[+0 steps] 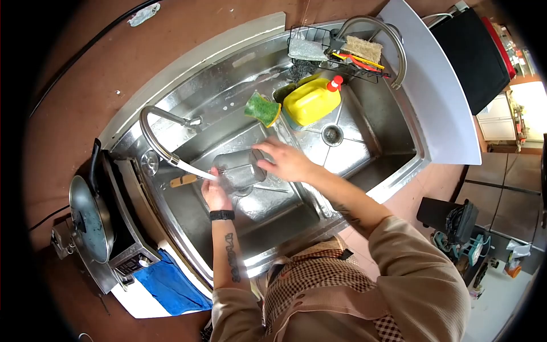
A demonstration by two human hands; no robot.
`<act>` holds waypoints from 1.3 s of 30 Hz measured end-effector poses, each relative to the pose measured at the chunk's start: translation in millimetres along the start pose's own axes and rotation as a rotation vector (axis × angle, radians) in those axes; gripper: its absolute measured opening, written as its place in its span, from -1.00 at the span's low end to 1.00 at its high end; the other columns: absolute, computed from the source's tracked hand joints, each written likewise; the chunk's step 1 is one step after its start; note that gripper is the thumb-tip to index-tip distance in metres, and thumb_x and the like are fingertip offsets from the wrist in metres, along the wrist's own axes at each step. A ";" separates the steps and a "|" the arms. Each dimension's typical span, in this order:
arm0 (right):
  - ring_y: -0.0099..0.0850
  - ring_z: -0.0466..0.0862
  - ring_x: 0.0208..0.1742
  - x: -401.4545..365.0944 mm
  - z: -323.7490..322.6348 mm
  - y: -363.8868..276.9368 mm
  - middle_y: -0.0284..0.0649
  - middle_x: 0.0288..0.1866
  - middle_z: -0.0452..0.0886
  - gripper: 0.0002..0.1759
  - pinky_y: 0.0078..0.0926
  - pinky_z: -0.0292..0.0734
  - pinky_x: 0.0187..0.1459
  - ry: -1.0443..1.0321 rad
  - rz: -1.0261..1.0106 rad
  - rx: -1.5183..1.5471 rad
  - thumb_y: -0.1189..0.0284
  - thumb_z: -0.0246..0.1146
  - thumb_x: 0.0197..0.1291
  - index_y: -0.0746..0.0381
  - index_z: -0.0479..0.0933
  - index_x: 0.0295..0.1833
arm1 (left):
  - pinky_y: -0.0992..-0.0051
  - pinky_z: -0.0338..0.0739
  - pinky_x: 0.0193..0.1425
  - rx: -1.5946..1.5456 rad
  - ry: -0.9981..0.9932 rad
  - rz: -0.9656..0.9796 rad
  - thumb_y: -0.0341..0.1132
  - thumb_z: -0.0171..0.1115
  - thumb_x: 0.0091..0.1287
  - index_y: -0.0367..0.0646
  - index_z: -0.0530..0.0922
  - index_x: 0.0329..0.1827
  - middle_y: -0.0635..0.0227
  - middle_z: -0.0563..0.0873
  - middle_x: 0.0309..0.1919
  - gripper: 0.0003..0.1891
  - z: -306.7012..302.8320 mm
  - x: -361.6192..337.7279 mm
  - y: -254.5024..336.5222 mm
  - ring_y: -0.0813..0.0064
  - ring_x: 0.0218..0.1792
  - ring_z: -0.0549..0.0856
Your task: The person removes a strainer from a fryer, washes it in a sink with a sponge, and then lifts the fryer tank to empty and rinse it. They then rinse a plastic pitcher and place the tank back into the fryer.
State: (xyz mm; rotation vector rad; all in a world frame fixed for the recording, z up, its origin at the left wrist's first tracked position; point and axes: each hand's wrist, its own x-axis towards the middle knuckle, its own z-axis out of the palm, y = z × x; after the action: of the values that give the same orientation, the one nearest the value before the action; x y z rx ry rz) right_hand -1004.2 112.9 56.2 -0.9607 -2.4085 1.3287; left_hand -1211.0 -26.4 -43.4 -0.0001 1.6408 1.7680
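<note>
A grey, see-through container (235, 166), blurred in places, lies tilted on its side above the left sink basin (236, 231). My left hand (215, 194) grips its near left end, where water runs from the curved faucet (152, 134). At the opposite end, my right hand (285, 161) has its fingers bent around the rim; motion smears them a little. Below my hands, a wooden-handled tool (183, 180) and some thin metal pieces rest in the basin. A green and yellow sponge (262, 109) sits on the divider's far end.
A yellow bottle with a red cap (312, 102) stands beside the right basin's drain (332, 135). Behind it, a wire rack (364, 71) holds scrubbers and colored utensils. A second faucet (401, 54) arches over there. To the left are a lidded pan (88, 219) and a blue cloth (171, 283).
</note>
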 end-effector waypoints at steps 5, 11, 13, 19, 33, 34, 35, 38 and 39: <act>0.11 0.34 0.43 20.4 73.1 -10.1 0.20 0.42 0.28 -0.31 -0.18 0.28 0.43 0.080 0.192 0.331 0.07 0.17 0.35 0.19 0.28 0.47 | 0.44 0.56 0.04 -0.037 -0.110 0.082 -0.35 0.33 0.35 -0.28 0.58 -0.06 0.26 0.72 -0.12 -0.79 -1.2 -19.9 19.8 0.45 -0.14 0.69; 0.15 0.27 0.47 67.0 118.4 -56.7 0.28 0.46 0.21 -0.32 -0.08 0.18 0.50 0.086 -0.214 -0.278 0.16 0.19 0.30 0.21 0.29 0.46 | 0.41 0.61 -0.12 -0.299 0.136 0.045 -0.25 0.44 0.30 -0.17 0.60 -0.13 0.36 0.70 -0.22 -0.76 -43.5 -10.2 27.5 0.47 -0.25 0.68; 0.09 0.29 0.48 85.7 125.4 -70.5 0.14 0.46 0.29 -0.38 -0.09 0.12 0.53 0.084 -0.384 -0.412 0.14 0.13 0.36 0.24 0.36 0.42 | 0.42 0.60 -0.11 -0.363 0.115 0.051 -0.28 0.43 0.30 -0.16 0.59 -0.09 0.37 0.70 -0.15 -0.76 -45.7 -20.4 41.2 0.49 -0.17 0.68; -0.13 0.68 0.00 110.2 112.5 -85.4 -0.16 -0.14 0.72 -0.65 -0.15 0.53 0.16 -0.082 -0.438 -0.473 0.20 0.14 0.33 0.23 0.68 -0.12 | 0.52 0.49 0.06 -0.294 0.011 0.037 -0.41 0.41 0.28 -0.15 0.60 -0.17 0.40 0.71 -0.14 -0.85 -42.2 -43.0 49.2 0.57 -0.06 0.65; -0.17 0.72 -0.15 193.3 102.6 -27.8 -0.12 -0.24 0.60 -0.60 -0.09 0.70 -0.12 -0.288 0.479 1.240 0.15 0.11 0.45 0.33 0.43 -0.02 | 0.47 0.46 0.18 -0.022 0.004 -0.008 -0.41 0.39 0.30 -0.26 0.65 -0.07 0.35 0.74 -0.14 -0.80 -112.5 -124.6 18.5 0.51 -0.04 0.66; -0.16 0.69 -0.04 203.9 93.7 -39.0 -0.08 -0.16 0.56 -0.56 -0.08 0.66 0.01 -0.200 0.480 1.401 0.14 0.08 0.46 0.36 0.39 0.03 | 0.47 0.47 0.16 -0.069 -0.006 -0.001 -0.41 0.38 0.30 -0.26 0.64 -0.08 0.35 0.74 -0.15 -0.81 -103.6 -134.4 32.9 0.52 -0.05 0.66; -0.15 0.66 0.04 216.4 88.6 -41.1 -0.06 -0.05 0.54 -0.52 -0.08 0.61 0.08 -0.167 0.520 1.481 0.11 0.07 0.46 0.37 0.36 0.11 | 0.47 0.48 0.15 -0.121 -0.016 0.010 -0.41 0.38 0.30 -0.25 0.64 -0.08 0.36 0.74 -0.16 -0.82 -98.1 -139.3 40.0 0.52 -0.07 0.66; -0.16 0.52 0.27 184.1 93.6 -48.0 -0.02 0.24 0.43 -0.37 -0.09 0.49 0.22 -0.194 0.322 1.213 0.04 0.06 0.45 0.34 0.24 0.35 | 0.49 0.48 0.12 -0.270 0.083 -0.005 -0.41 0.36 0.33 -0.23 0.64 -0.06 0.37 0.74 -0.18 -0.82 -106.2 -146.1 32.8 0.52 -0.10 0.67; -0.16 0.47 0.34 160.0 92.8 -50.9 -0.02 0.33 0.39 -0.31 -0.10 0.44 0.26 -0.220 0.188 1.043 0.01 0.06 0.45 0.31 0.20 0.43 | 0.49 0.50 0.06 -0.428 0.134 0.001 -0.39 0.34 0.35 -0.20 0.65 -0.06 0.38 0.74 -0.21 -0.84 -99.8 -148.2 37.6 0.53 -0.11 0.67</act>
State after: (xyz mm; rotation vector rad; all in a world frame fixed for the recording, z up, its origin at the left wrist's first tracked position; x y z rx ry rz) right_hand -1192.8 134.3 27.9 -0.7263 -1.3378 2.4370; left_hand -1164.2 -183.3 37.3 -0.3205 1.3185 2.1246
